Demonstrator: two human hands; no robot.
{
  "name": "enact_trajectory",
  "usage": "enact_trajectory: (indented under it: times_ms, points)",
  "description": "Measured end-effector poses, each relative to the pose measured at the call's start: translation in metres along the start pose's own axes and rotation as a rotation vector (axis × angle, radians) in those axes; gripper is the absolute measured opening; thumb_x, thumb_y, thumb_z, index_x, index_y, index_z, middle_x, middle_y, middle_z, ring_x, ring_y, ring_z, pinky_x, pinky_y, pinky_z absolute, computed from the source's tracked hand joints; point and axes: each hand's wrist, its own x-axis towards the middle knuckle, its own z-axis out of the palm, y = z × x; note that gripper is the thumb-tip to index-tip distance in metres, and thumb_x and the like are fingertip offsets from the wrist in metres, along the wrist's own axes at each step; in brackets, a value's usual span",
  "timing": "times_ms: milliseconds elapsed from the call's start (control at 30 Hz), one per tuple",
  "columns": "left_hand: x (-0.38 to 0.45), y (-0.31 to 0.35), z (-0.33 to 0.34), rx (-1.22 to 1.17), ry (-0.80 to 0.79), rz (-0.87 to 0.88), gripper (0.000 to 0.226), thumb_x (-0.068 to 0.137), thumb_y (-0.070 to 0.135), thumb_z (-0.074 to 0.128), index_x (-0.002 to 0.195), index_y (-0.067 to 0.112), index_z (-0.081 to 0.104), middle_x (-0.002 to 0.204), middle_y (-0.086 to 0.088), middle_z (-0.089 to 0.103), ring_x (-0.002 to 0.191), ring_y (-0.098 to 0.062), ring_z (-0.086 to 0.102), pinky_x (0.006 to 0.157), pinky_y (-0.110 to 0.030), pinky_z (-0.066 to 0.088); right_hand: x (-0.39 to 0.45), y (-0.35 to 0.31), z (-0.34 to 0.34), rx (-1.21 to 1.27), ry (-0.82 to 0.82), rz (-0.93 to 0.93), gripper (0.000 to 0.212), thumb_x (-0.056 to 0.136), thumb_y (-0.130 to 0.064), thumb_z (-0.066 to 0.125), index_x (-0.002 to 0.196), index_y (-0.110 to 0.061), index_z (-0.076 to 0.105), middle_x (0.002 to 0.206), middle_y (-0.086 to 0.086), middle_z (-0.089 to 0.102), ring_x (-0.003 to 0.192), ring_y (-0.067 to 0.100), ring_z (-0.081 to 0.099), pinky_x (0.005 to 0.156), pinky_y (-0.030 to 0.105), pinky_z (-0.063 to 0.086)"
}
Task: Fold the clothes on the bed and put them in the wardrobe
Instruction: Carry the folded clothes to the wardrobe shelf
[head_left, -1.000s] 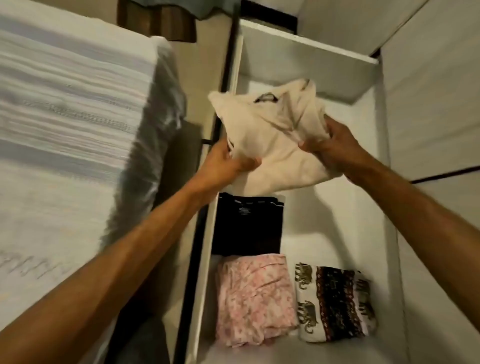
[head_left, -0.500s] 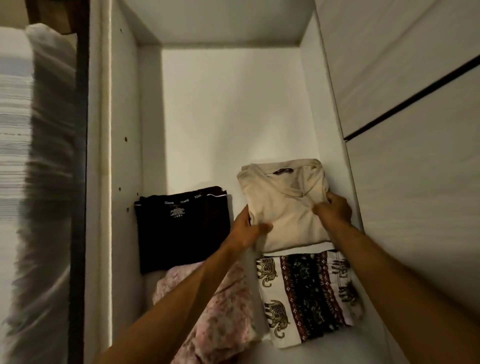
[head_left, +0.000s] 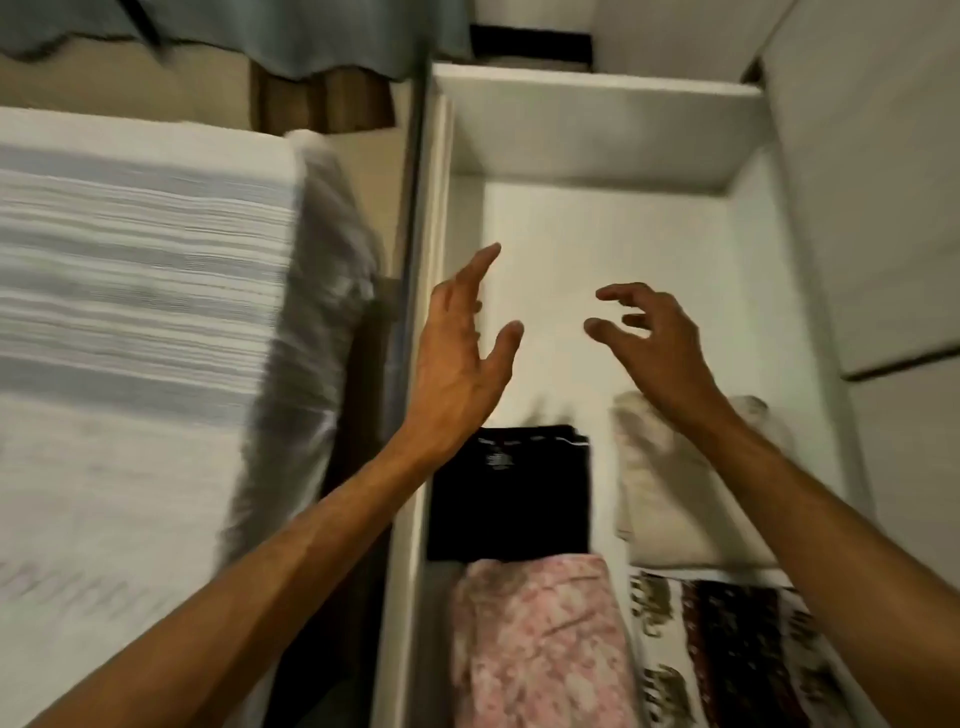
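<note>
I see four folded clothes on the wardrobe shelf (head_left: 545, 291), pink one (head_left: 535, 639) nearest, cream top (head_left: 670, 499) behind, and above them my left hand (head_left: 457, 358) and right hand (head_left: 654, 343) spread open, holding nothing.

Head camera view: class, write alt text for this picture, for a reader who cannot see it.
Two empty, open hands, left hand and right hand, hover above a white wardrobe shelf holding four folded garments: black, cream, pink floral, elephant-print. A striped bed lies left.
</note>
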Motion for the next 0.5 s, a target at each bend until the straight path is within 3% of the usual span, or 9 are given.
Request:
enact_trajectory:
  times_ms: [100,167,233,333,500]
  points:
    - [-0.004,-0.023,-0.122,-0.018,0.24,-0.035,0.05,0.107,0.043,0.055,0.155,0.043,0.039,0.153,0.013,0.045,0.137,-0.012,0.05,0.112,-0.046,0.048,-0.007,-0.106,0.07,0.135,-0.181,-0.167,0.031,0.089,-0.03,0.073,0.119,-0.039,0.071,0.13,-0.005,0.058,0.115,0.014,0.064,0.092,0.025,0.049]
    - [-0.023,-0.051,-0.214,0.015,0.337,-0.098,0.044,0.11,0.045,0.048,0.153,0.042,0.043,0.152,0.014,0.047,0.134,-0.001,0.051,0.111,-0.04,0.049,-0.015,-0.177,0.136,0.225,-0.303,-0.22,0.04,0.084,-0.03,0.068,0.123,-0.038,0.069,0.127,0.0,0.063,0.113,0.018,0.066,0.093,0.034,0.052]
    - [-0.058,-0.089,-0.301,0.073,0.37,-0.172,0.043,0.11,0.047,0.046,0.153,0.045,0.042,0.151,0.013,0.049,0.126,0.007,0.053,0.104,-0.026,0.049,-0.028,-0.235,0.212,0.293,-0.449,-0.22,0.044,0.088,-0.02,0.067,0.129,-0.035,0.065,0.123,0.008,0.066,0.115,0.024,0.065,0.09,0.043,0.052]
    - [-0.12,-0.157,-0.42,0.085,0.428,-0.325,0.045,0.107,0.052,0.048,0.151,0.052,0.04,0.15,0.013,0.048,0.125,0.003,0.056,0.101,-0.022,0.048,-0.052,-0.296,0.34,0.318,-0.696,-0.182,0.042,0.097,-0.006,0.06,0.13,-0.031,0.065,0.125,0.012,0.067,0.114,0.025,0.066,0.09,0.043,0.051]
    - [-0.232,-0.291,-0.598,0.035,0.749,-0.559,0.049,0.101,0.051,0.06,0.148,0.045,0.046,0.142,0.008,0.056,0.124,-0.006,0.059,0.103,-0.027,0.049,-0.105,-0.358,0.583,0.29,-0.974,-0.054,0.03,0.1,-0.021,0.059,0.127,-0.03,0.069,0.123,0.0,0.074,0.113,0.02,0.071,0.099,0.048,0.051]
